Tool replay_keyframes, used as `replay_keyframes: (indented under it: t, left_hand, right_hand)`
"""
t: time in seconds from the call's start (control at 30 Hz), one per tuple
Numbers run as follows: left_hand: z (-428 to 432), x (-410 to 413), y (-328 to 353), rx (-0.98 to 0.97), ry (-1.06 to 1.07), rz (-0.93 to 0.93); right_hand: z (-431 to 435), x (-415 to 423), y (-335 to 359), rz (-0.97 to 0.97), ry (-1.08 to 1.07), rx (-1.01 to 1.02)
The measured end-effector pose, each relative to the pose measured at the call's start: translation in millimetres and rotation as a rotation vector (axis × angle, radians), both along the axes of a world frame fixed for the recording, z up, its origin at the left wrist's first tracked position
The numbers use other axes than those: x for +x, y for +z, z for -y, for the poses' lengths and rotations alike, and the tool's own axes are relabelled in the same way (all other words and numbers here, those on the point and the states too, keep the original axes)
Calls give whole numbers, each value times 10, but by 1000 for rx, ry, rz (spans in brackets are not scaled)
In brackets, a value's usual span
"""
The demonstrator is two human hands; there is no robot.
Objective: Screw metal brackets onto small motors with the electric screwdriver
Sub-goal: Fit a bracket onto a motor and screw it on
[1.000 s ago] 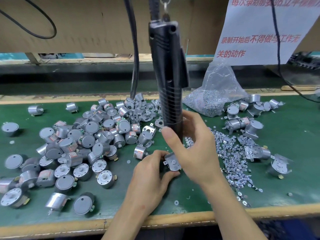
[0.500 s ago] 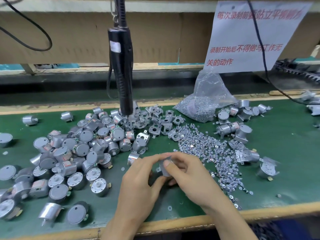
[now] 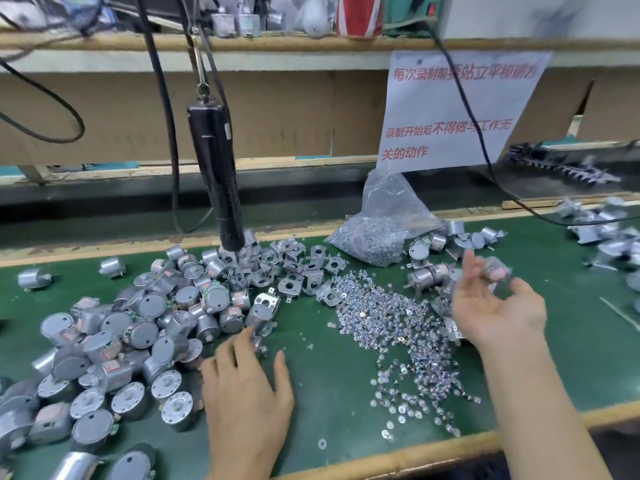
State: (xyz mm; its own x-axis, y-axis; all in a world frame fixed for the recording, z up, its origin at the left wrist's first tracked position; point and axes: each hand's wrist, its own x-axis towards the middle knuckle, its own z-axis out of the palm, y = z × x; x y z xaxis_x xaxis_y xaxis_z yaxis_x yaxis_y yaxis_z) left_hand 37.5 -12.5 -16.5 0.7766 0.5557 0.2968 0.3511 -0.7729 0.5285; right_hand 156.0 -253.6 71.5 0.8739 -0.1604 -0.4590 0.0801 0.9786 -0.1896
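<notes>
Fingers of left hand (image 3: 247,393) spread, empty, beside motor pile (image 3: 138,327); right hand (image 3: 498,306) palm-up, splayed, blurred; motor (image 3: 497,268) near fingertips indistinct.

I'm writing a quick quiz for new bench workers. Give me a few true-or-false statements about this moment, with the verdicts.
1. The right hand grips the electric screwdriver. False: the screwdriver hangs free above the bench, and the right hand is open, palm up, off to the right.
2. The plastic bag of screws sits behind the loose screws on the green mat. True.
3. The pile of motors lies on the person's right. False: it is on the left, beside the left hand.
4. The left hand is palm down with straight fingers. True.
</notes>
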Motion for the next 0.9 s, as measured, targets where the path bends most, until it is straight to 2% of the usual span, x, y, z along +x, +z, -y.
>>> replay_keyframes:
  t: [0.1, 0.17, 0.27, 0.4, 0.47, 0.53, 0.6, 0.77, 0.9]
  left_hand:
    - [-11, 8, -11, -1, -33, 21]
    - [-18, 18, -29, 40, -69, 62]
    - [-35, 27, -57, 66, -102, 106]
    - [-58, 8, -59, -1, -133, 160]
    - [-41, -3, -35, -30, -163, 171]
    - [-23, -11, -11, -58, -214, 190]
    - [-16, -27, 17, -70, -295, 209]
    - [-12, -47, 1, -41, -480, 203]
    - [-21, -20, -42, 75, -372, 186]
  right_hand:
    - [-77, 5, 17, 92, -78, -200]
    - [-260, -37, 39, 169, -29, -363]
    - [-593, -119, 98, 280, 161, -708]
    - [-1008, -214, 220, 571, 398, -1275]
    - [-1177, -255, 283, 702, 535, -1436]
    - [-1315, -274, 324, 794, 637, -1519]
    - [-1418, -279, 367, 841, 625, -1576]
    - [-1469, -220, 409, 923, 433, -1511]
    - [-1454, -149, 338, 920, 379, -1319]
